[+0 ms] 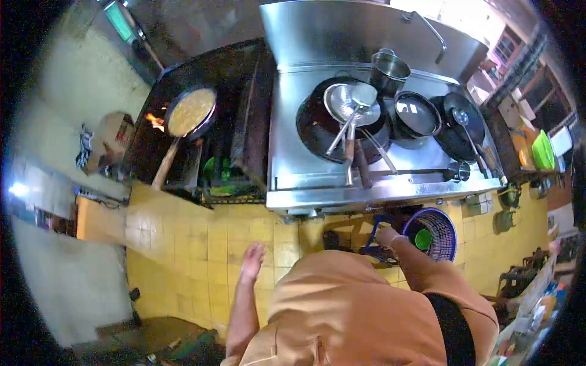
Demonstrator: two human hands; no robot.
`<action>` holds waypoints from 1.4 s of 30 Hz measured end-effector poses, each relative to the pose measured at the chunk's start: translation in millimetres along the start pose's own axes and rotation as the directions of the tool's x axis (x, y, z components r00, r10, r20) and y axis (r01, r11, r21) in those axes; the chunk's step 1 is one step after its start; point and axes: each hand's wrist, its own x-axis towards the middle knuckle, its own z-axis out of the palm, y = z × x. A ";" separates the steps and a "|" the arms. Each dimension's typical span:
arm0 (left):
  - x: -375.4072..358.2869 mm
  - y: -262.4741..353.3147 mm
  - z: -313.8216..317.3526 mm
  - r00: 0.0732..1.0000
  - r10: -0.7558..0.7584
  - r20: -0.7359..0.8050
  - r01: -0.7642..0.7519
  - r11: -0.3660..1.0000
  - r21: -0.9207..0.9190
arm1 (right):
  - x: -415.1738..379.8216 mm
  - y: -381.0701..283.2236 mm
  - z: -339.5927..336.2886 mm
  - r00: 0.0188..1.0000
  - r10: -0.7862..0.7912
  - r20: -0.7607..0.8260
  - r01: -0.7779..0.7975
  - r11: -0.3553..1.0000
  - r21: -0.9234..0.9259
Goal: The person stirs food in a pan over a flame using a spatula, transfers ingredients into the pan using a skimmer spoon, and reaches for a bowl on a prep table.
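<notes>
My left hand [253, 261] hangs over the yellow tiled floor, fingers loosely extended and holding nothing. On the other side, my right hand [387, 234] is low by a blue frame-like thing [372, 239], its fingers apparently closed on the frame's edge. What kind of thing the frame is cannot be made out. Right beside that hand stands a blue plastic basket [453, 229] with a green bowl [422, 238] in it. A pan [192, 113] of yellowish food, with a long wooden handle, sits over orange flames at the far left, apart from both hands.
A steel stove [287, 152] stands in front of me. On it are a dark wok [308, 125] holding a strainer and ladles, a tall pot [389, 68], a black pan [417, 114] and a wok with a ladle [467, 122]. A bright green container [542, 150] is far right.
</notes>
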 end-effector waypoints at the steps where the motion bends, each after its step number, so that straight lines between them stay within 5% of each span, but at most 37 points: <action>1: 22.4 43.4 33.2 0.999 0.039 0.036 -0.040 0.999 0.035 | -2.5 7.1 -15.9 0.999 -0.037 -0.016 0.036 0.998 -0.049; 3: 68.7 103.3 88.7 0.974 0.162 0.158 -0.169 0.985 0.028 | -5.7 18.2 -48.2 0.996 -0.084 0.012 0.085 0.981 -0.171; 4: 90.9 124.3 114.2 0.938 0.250 0.238 -0.252 0.967 -0.023 | -35.1 2.9 -87.6 0.995 0.047 0.082 -0.083 0.854 0.513; 5: 91.2 161.9 139.1 0.938 0.224 0.263 -0.240 0.970 0.028 | -56.8 -5.2 -114.8 0.972 0.094 0.216 -0.234 0.291 0.928; 7: 108.7 207.8 184.2 0.939 0.243 0.242 -0.287 0.944 0.166 | -52.2 10.0 -128.1 0.995 0.058 0.079 -0.095 0.370 0.924; 8: 135.0 210.3 200.2 0.927 0.281 0.247 -0.332 0.923 0.196 | -38.5 19.7 -131.7 0.874 -0.174 -0.453 0.415 0.752 0.512; 11: 164.7 236.3 246.8 0.940 0.230 0.253 -0.291 0.927 0.237 | -63.6 -7.3 -179.7 0.841 -0.065 -0.537 0.478 0.555 0.681; 13: 177.3 254.7 264.4 0.957 0.148 0.249 -0.211 0.945 0.248 | -70.8 -22.8 -220.5 0.900 0.243 -0.362 0.237 0.423 0.874; 15: 189.2 261.5 272.8 0.917 -0.005 0.400 -0.137 0.936 0.324 | -69.1 -33.5 -241.5 0.891 0.185 -0.415 0.294 0.462 0.837; 17: 182.2 266.6 283.6 0.929 0.037 0.368 -0.183 0.911 0.370 | -60.9 -45.4 -250.7 0.900 0.197 -0.389 0.364 0.152 0.919; 19: 170.6 281.0 292.8 0.900 0.093 0.425 -0.242 0.919 0.312 | -68.5 -69.4 -282.0 0.909 0.289 -0.301 0.312 0.009 0.950; 20: 151.2 292.5 302.7 0.911 0.110 0.399 -0.242 0.923 0.299 | -36.7 -56.2 -272.7 0.908 0.212 -0.362 0.389 -0.101 0.916; 23: 126.5 280.9 331.9 0.898 0.128 0.422 -0.220 0.959 0.177 | -20.0 -69.3 -309.3 0.829 0.392 -0.400 0.507 -0.223 0.833; 25: 90.7 282.7 343.5 0.852 0.103 0.513 -0.263 0.932 0.251 | 17.6 -46.3 -305.9 0.778 0.383 -0.498 0.539 -0.001 0.842; 26: 82.5 274.7 348.2 0.823 0.153 0.547 -0.344 0.900 0.266 | 2.8 -56.1 -317.0 0.655 0.554 -0.514 0.511 0.175 0.841; 27: 76.4 266.8 351.5 0.786 0.202 0.584 -0.426 0.861 0.276 | 2.0 -52.4 -309.3 0.665 0.551 -0.505 0.629 -0.048 0.776; 28: 84.2 253.3 352.9 0.656 0.265 0.706 -0.591 0.763 0.263 | -4.9 -46.5 -298.2 0.639 0.612 -0.467 0.649 -0.102 0.754; 29: 74.0 259.4 349.3 0.584 0.230 0.778 -0.601 0.767 0.224 | -24.0 -45.6 -293.7 0.610 0.670 -0.423 0.668 -0.149 0.729; 31: 77.5 253.1 340.0 0.452 0.562 0.693 -0.857 0.488 0.163 | -54.9 -22.5 -259.5 0.597 0.687 -0.415 0.653 -0.116 0.748; 33: 79.4 262.0 326.9 0.695 0.513 0.504 -0.706 0.620 0.342 | -87.9 -7.3 -226.7 0.440 0.731 -0.523 0.494 0.289 0.820; 34: 93.8 258.4 319.3 0.677 0.569 0.466 -0.735 0.496 0.463 | -85.3 22.5 -180.6 0.262 0.635 -0.727 0.329 0.650 0.685; 35: 102.5 259.2 315.5 0.634 0.632 0.446 -0.755 0.379 0.536 | -87.6 30.2 -153.4 0.203 0.543 -0.815 0.213 0.788 0.578; 36: 112.6 253.1 314.5 0.708 0.581 0.402 -0.682 0.415 0.603 | -90.0 37.9 -126.2 0.141 0.441 -0.887 0.077 0.888 0.453; 38: 140.5 240.7 318.6 0.771 0.530 0.352 -0.606 0.443 0.661 | -112.5 30.8 -112.8 0.351 0.785 -0.510 0.153 0.489 0.859; 41: 169.1 245.3 333.1 0.835 0.400 0.379 -0.547 0.518 0.658 | -94.6 47.4 -67.0 0.444 0.779 -0.443 0.159 0.418 0.895; 42: 171.7 252.7 337.4 0.887 0.275 0.371 -0.456 0.649 0.609 | -83.0 43.5 -60.8 0.438 0.808 -0.393 0.367 0.239 0.899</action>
